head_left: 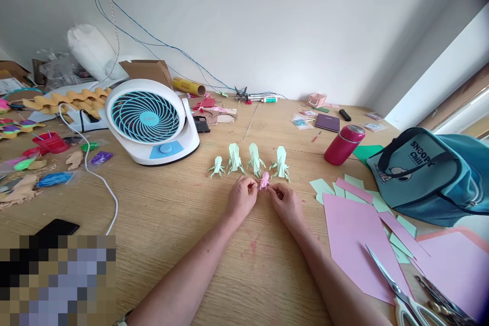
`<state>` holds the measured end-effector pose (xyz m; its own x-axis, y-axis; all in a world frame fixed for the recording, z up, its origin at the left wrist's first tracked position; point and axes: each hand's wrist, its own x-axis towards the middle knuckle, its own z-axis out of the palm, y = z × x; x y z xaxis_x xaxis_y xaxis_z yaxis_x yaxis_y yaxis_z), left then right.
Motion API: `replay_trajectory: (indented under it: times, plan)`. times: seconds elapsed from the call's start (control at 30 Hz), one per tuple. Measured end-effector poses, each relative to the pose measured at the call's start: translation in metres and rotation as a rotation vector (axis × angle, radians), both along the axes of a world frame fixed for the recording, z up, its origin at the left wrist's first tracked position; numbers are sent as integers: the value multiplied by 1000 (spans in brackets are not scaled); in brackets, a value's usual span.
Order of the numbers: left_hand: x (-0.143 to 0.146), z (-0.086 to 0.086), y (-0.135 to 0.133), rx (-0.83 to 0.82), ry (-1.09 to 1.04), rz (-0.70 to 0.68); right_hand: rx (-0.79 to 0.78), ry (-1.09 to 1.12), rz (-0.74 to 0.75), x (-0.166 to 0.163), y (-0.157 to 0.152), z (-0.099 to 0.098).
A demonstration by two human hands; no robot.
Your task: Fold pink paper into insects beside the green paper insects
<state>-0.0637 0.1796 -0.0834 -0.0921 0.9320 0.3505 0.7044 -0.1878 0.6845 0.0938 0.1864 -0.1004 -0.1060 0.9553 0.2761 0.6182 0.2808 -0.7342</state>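
A small pink origami insect [265, 180] stands on the wooden table [183, 270] between my two hands. My left hand [243, 194] has thumb and fingers pinched at its left legs. On the other side, my right hand [286, 200] pinches at its right legs. Just behind it, several pale green origami insects stand in a row, among them a smaller one [217, 166] at the left end and a larger one [281, 162] at the right end. The exact contact of the fingertips with the thin paper legs is too small to see clearly.
A white and blue fan [164, 150] stands at left, its white cable along the table. At right are a red flask [344, 145], a teal bag [416, 168], pink paper [355, 239], green scraps and scissors [395, 288]. Clay packets and a red cup [51, 143] lie far left.
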Motion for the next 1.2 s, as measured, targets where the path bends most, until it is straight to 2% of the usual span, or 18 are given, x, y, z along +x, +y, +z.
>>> replay_trajectory:
  times: [0.3, 0.5, 0.83, 1.2]
  plan:
    - [-3, -5, 3, 25, -27, 5, -83, 50, -2, 5, 8, -10]
    - [-8, -5, 5, 23, -50, -14, -66, 85, -16, 8, 9, -9]
    - [-10, -5, -12, 55, -29, -69, 9, -94, 32, 4, -28, -1]
    - [-11, -5, -18, 54, 64, -109, 98, -316, 38, 0, -59, 11]
